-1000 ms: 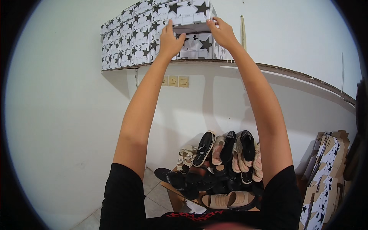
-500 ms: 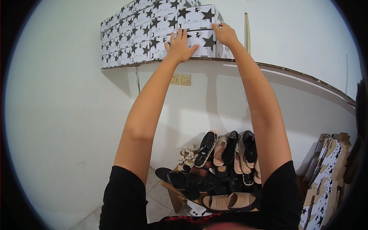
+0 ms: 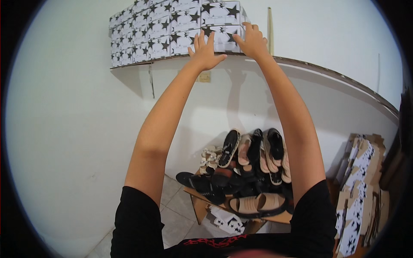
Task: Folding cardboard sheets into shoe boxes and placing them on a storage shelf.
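Note:
White shoe boxes (image 3: 160,26) with black stars are stacked in rows on a high wall shelf. My left hand (image 3: 204,55) is raised in front of the bottom row with its fingers spread. Its fingertips overlap the fronts of the lower boxes; I cannot tell if they touch. My right hand (image 3: 254,42) is at the right end of the stack, fingers apart and thumb towards the lower end box (image 3: 224,42). Above that lies the upper end box (image 3: 220,13). Neither hand grips anything.
The shelf (image 3: 327,73) runs on to the right along the wall. Below stands a small wooden table (image 3: 198,204) piled with sandals and shoes (image 3: 258,205). Flattened star-printed cartons (image 3: 359,189) lean at the right. A yellowish stick (image 3: 269,32) stands upright behind my right hand.
The view has tipped down, so the boxes sit higher in it. My right hand has dropped from the seam between the end boxes to the lower one, its fingers spreading. My left hand stays spread.

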### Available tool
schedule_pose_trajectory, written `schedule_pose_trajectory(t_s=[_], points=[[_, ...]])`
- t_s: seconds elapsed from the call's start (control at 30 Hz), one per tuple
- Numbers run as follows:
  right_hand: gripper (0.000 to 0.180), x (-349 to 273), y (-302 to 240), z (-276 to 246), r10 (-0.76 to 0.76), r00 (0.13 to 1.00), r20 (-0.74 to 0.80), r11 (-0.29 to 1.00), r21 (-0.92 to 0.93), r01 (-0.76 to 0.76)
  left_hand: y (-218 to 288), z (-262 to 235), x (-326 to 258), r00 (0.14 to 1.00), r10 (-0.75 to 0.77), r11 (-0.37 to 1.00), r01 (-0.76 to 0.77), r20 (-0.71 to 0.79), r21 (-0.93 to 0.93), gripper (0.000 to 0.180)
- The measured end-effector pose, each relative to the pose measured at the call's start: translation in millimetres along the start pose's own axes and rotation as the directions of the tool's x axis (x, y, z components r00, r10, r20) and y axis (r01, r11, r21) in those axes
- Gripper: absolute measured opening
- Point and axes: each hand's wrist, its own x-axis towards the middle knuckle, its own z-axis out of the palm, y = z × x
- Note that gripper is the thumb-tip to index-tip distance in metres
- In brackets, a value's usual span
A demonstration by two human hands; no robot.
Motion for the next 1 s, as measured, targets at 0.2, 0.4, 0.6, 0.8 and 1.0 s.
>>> schedule_pose_trajectory(t_s=[0.2, 0.4, 0.6, 0.8, 1.0], points=[[0.037, -62.2, -4.7, -92.7, -0.202, 0.950, 0.239, 0.969, -0.095, 0.230, 58.2, -1.9, -49.5, 0.997, 0.063, 0.981, -0.054, 0.043, -0.187, 0.097], [0.037, -144.4, 4.3, -186.8, 0.081, 0.618, 0.782, 0.987, -0.151, 0.062, 144.2, 18.0, -116.2, 0.944, 0.234, 0.902, -0.122, 0.232, -0.415, 0.096], [0.047, -244.9, 45.5, -275.9, 0.375, 0.388, 0.842, 0.917, -0.398, -0.023, 245.3, 61.0, -170.9, 0.688, 0.476, 0.844, -0.182, 0.548, -0.505, 0.091], [0.048, -347.0, 73.3, -389.8, 0.611, 0.236, 0.756, 0.792, -0.580, -0.191, 365.0, 107.7, -247.2, 0.203, 0.781, 0.590, 0.067, 0.590, -0.804, 0.080], [0.043, -481.3, 142.2, -508.3, 0.703, 0.013, 0.711, 0.692, -0.679, -0.245, 501.0, 156.3, -364.3, 0.065, 0.896, 0.425, 0.170, 0.440, -0.889, 0.066]])
